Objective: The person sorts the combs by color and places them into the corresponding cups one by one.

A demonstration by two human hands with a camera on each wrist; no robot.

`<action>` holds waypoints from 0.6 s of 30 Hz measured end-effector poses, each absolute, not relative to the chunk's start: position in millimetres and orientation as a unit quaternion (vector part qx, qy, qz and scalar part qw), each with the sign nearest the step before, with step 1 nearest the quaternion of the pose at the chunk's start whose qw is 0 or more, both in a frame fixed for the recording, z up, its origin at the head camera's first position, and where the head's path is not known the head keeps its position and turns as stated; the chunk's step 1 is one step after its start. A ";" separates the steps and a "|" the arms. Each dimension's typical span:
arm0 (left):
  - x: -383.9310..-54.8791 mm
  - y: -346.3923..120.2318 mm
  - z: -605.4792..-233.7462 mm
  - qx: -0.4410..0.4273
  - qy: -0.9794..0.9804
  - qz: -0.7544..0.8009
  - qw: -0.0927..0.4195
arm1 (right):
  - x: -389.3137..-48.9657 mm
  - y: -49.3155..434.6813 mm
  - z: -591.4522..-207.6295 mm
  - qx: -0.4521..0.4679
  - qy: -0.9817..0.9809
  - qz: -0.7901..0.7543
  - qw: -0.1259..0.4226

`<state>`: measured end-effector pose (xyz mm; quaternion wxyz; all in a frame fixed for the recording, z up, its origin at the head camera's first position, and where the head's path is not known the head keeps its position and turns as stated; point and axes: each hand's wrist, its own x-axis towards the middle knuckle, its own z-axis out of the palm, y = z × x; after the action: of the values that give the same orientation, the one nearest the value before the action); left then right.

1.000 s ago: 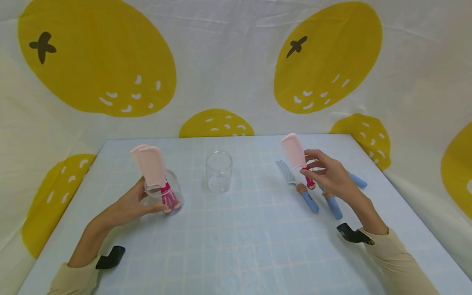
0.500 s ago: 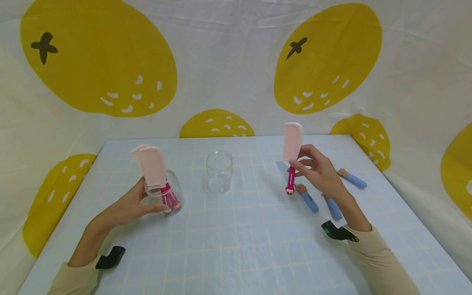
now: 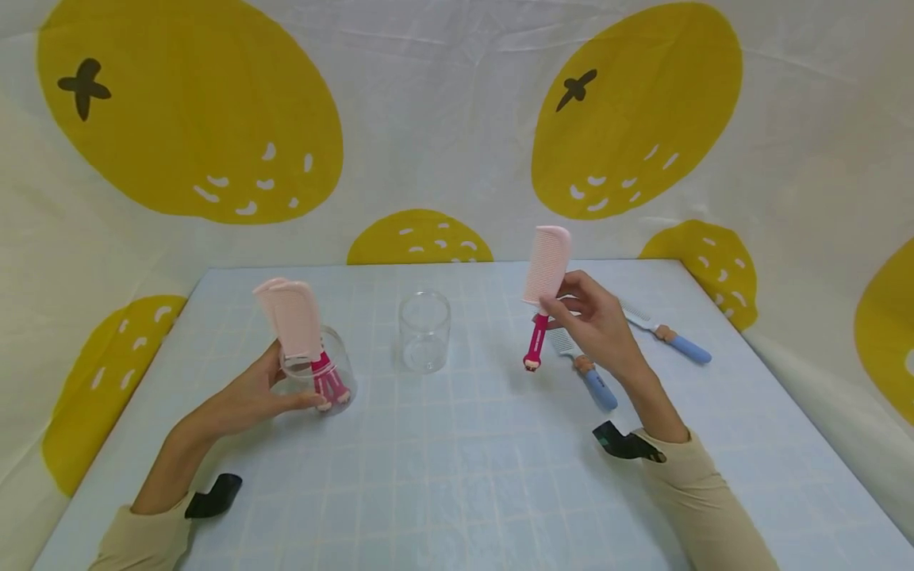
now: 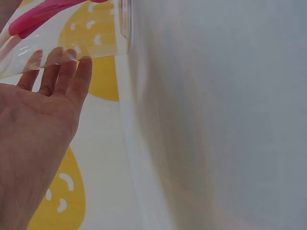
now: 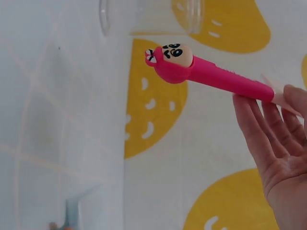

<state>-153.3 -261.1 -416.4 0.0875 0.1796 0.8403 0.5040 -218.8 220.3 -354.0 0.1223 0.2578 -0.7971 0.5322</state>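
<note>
Hanging behind the work, one white cloth [image 3: 443,119], printed with large yellow fruit shapes [image 3: 193,119]. One table [image 3: 428,492], pale blue, with a fine white grid. Two beige sleeves [image 3: 703,500], one on each forearm. One left hand [image 3: 246,404], its fingers and thumb curled round the left glass [image 3: 343,357], which is clear and stands toward the table's left side. One right hand [image 3: 600,329], thumb and fingers pinching the held comb [image 3: 547,266] where its handle begins. One centre glass [image 3: 424,333], clear, upright, set between the two hands. Said held comb: pale pink teeth uppermost, magenta handle slanting down, raised over the table between the centre glass and the blue-handled combs [image 3: 672,339]. Standing combs [image 3: 296,321] in the left glass, also pink (at least two; overlap hides the exact count), handles down inside, toothed parts leaning left above the rim. Blue-handled combs, two showing, lying near and beyond the right hand. Black wrist pieces [image 3: 216,496], one at each cuff. Last and smallest, one cartoon head [image 5: 171,62], pale-faced and magenta-hooded, at the held comb's handle end
</note>
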 end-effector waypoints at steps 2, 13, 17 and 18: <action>-154.1 -261.1 -415.9 0.178 0.841 0.504 0.090 | -219.0 215.9 -352.2 0.260 -0.788 0.543 0.124; -153.1 -262.0 -415.5 0.180 0.839 0.506 0.089 | -219.0 180.2 -341.7 0.275 -0.761 0.577 0.112; -153.4 -261.5 -415.5 0.179 0.839 0.506 0.092 | -219.7 167.5 -338.8 0.282 -0.758 0.577 0.114; -153.7 -261.3 -415.6 0.181 0.838 0.507 0.092 | -220.0 164.3 -338.1 0.284 -0.757 0.577 0.115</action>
<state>-153.7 -261.3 -415.6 0.0916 0.1807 0.8380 0.5066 -220.0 164.3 -338.1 0.1149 0.2835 -0.7571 0.5773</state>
